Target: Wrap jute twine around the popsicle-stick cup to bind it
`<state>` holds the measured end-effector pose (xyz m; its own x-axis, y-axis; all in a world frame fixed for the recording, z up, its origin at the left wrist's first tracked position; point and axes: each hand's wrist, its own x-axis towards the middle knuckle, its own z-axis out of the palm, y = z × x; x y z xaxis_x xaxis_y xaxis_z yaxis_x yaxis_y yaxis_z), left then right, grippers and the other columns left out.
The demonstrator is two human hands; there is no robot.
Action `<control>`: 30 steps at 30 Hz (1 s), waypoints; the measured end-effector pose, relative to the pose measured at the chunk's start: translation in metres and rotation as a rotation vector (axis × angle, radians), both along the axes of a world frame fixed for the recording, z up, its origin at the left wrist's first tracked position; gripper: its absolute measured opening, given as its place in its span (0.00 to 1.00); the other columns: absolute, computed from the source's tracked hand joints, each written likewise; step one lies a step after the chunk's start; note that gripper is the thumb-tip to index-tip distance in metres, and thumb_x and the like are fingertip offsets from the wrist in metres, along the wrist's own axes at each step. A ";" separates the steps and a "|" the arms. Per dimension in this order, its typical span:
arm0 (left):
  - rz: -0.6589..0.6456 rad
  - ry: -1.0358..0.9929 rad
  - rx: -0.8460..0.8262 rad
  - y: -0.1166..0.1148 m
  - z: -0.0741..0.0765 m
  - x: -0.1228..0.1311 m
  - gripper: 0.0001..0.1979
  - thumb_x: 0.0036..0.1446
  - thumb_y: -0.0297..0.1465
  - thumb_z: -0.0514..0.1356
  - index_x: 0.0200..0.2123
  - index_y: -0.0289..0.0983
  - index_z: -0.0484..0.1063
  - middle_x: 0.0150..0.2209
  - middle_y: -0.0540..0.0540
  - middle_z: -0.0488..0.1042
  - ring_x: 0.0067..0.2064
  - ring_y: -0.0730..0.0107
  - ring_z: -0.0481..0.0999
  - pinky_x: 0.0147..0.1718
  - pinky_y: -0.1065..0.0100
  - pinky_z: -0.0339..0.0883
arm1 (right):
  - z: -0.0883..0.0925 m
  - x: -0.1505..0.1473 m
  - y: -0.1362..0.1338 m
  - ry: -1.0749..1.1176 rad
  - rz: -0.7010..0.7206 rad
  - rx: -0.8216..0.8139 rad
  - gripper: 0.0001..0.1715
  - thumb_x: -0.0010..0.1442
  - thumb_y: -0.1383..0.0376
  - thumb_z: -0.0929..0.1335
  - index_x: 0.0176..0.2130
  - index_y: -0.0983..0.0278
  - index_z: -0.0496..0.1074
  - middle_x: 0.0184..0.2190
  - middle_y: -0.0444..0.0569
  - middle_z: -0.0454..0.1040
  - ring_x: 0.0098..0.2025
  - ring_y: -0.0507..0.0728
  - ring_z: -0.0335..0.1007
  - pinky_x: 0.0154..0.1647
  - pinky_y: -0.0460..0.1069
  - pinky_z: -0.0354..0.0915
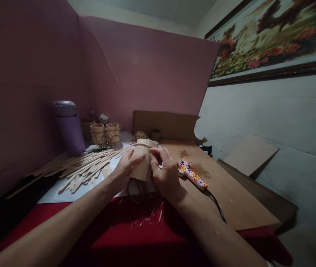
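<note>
A cup made of upright wooden craft sticks [140, 171] stands tilted between my hands, with twine [143, 145] running round it near its scalloped top. My left hand [126, 163] grips the cup's left side, thumb across the front. At its right side my right hand [165, 168] has its fingers pinched close by the twine; what they hold is hidden. A loop of twine [136, 198] hangs below the cup. To the right lies a flower-patterned glue gun [192, 175] on the brown board.
Many loose craft sticks [88, 168] fan out on white paper at left. Behind them stand a purple bottle [71, 129] and two finished stick cups [112, 134]. The brown board [230, 200] covers the right side; wood splinters [146, 221] lie on the red cloth [113, 230].
</note>
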<state>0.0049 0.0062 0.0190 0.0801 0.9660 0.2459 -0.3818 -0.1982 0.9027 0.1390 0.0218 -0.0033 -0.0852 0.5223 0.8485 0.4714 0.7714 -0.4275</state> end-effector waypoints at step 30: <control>0.096 0.097 -0.008 0.021 -0.025 -0.002 0.25 0.43 0.41 0.69 0.44 0.37 0.70 0.35 0.46 0.78 0.31 0.65 0.76 0.29 0.67 0.70 | 0.003 0.002 0.003 0.029 -0.100 -0.001 0.05 0.61 0.68 0.63 0.37 0.63 0.68 0.33 0.49 0.73 0.35 0.56 0.70 0.35 0.50 0.64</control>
